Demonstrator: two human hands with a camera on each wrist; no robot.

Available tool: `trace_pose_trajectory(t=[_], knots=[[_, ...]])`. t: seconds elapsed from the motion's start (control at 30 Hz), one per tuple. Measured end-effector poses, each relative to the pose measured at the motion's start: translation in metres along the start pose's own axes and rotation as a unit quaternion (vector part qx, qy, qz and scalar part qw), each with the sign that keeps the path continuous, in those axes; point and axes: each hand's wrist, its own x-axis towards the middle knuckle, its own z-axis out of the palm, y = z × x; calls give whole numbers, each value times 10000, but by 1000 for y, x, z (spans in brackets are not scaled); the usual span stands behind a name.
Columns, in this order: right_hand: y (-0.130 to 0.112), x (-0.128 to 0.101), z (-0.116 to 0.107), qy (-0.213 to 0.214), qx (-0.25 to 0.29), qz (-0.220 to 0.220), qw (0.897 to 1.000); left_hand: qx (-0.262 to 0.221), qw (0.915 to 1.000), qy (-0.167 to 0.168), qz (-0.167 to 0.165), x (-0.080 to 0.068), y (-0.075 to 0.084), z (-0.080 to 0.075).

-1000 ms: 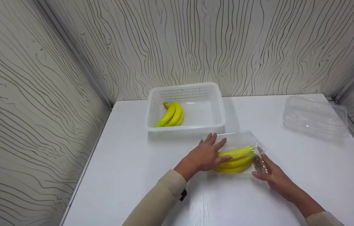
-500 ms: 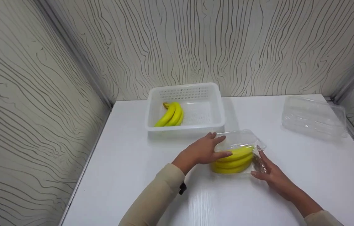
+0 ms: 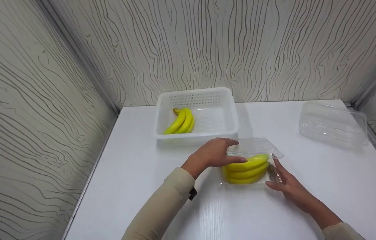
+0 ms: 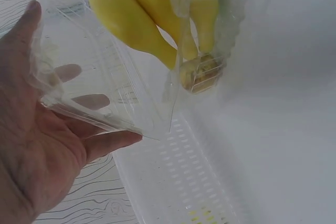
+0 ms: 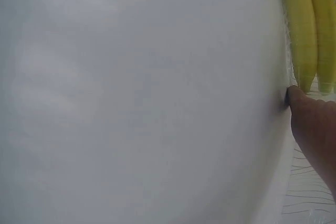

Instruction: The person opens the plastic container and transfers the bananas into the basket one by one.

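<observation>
A clear plastic clamshell box (image 3: 261,180) lies on the white table with a bunch of bananas (image 3: 249,172) inside; its lid (image 3: 254,145) is raised at the far side. My left hand (image 3: 212,154) holds the lid at its left end, thumb above the bananas. In the left wrist view, the fingers (image 4: 100,148) of that hand lie around the clear plastic, beyond the bananas' brown stem end (image 4: 199,74). My right hand (image 3: 292,188) grips the box's right end, thumb in front. In the right wrist view, only part of the right hand (image 5: 315,124) shows below the bananas.
Behind the box stands a white perforated basket (image 3: 229,115) holding another bunch of bananas (image 3: 183,121) at its left. Another clear plastic container (image 3: 332,123) sits at the table's back right. Wood-patterned walls (image 3: 204,50) border the white table (image 3: 134,166).
My left hand has moved slightly left and away from me along the lid, its fingers drawing in. More of the bananas shows now. The right hand stays nearly still.
</observation>
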Motion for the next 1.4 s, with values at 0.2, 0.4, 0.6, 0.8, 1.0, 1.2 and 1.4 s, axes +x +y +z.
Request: trace_pose_trajectory(t=[0.2,0.4,0.6,0.8,1.0,1.2,1.4], knots=[[0,1,0,-22,64,-94,9999,9,9999,147,-21,0,2,-10],[1,2,0,-63,170,-230,9996,100,9996,262,-82,2,7,-24],[0,2,1,-40,147,-262,9995,421,9962,739,-163,2,11,-37],[0,1,0,-32,193,-274,9994,853,9828,1638,-8,6,10,-41],[1,2,0,-13,134,-218,9997,835,9691,2316,130,11,10,-38],[2,2,0,17,105,-255,9996,638,9638,2529,551,19,9,-35],[1,1,2,82,83,-352,9993,636,9574,2721,728,29,4,-34]])
